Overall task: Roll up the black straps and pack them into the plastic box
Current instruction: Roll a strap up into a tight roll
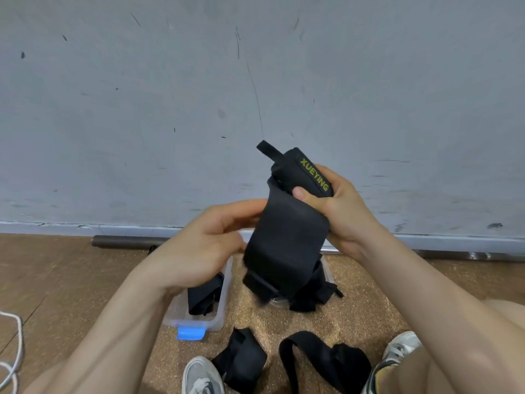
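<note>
Strap (287, 240) held in mid-air above the floor (56, 280): right hand (338, 206) grips its rolled end, while left hand (210, 237) appears to pinch the hanging edge with its fingers (241, 214). Below, the box (224, 308) holds a second strap (201, 297); loose straps (241, 362) lie nearby.

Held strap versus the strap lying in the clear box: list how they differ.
The held strap is up in the air, partly rolled, tail hanging; the boxed strap lies inside the box. The held strap shows yellow-green lettering; the boxed strap shows none. Both are black.
</note>
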A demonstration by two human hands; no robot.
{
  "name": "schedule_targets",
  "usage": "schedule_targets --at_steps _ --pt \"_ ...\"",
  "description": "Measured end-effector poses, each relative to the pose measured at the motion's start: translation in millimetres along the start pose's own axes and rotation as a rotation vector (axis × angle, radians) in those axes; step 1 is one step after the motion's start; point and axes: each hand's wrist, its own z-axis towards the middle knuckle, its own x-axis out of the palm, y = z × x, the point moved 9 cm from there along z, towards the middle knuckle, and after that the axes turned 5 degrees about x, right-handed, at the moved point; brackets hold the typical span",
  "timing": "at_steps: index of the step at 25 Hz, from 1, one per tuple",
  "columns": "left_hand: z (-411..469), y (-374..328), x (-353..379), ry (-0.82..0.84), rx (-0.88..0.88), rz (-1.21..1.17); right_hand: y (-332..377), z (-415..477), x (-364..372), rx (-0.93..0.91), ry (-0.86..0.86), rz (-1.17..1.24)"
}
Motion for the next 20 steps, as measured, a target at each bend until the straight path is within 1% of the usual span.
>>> schedule_targets --at_steps 1,2,4,5,6,7,8,10,13,14,16,17,18,20 --pt "0 -7 -10 -0.078 0.06 0.156 1 0 7 0.026 0.074 0.024" --pt "-1 -18 -21 -0.208 0.154 0.306 2 -2 15 0.053 0.156 0.047" --pt "-11 -48 -26 -0.438 0.411 0.739 9 -11 30 0.097 0.318 0.087" --pt "-16 -60 -17 -0.495 0.524 0.992 12 -17 39 0.116 0.393 0.091" --pt "-20 -69 -4 -0.508 0.613 1.213 13 -24 47 0.135 0.46 0.08" --pt "-23 -75 9 -0.504 0.686 1.376 13 -32 55 0.156 0.52 0.058" --pt "-25 -78 20 -0.495 0.75 1.484 9 -38 60 0.18 0.553 0.029" --pt "-30 -78 28 -0.451 0.826 1.534 1 -42 63 0.218 0.53 -0.061" --pt "-29 -57 24 -0.274 0.76 1.448 -7 -42 60 0.214 0.447 -0.193" --pt "-28 -52 20 -0.257 0.722 1.414 -7 -42 60 0.206 0.428 -0.24" --pt "-28 -48 7 -0.314 0.651 1.315 -8 -42 61 0.203 0.407 -0.333" --pt "-28 -48 1 -0.358 0.638 1.264 -8 -42 61 0.211 0.405 -0.34" --pt "-27 -49 -3 -0.4 0.636 1.215 -8 -41 61 0.223 0.398 -0.309" --pt "-25 -48 -9 -0.422 0.623 1.149 -8 -38 57 0.239 0.363 -0.234"
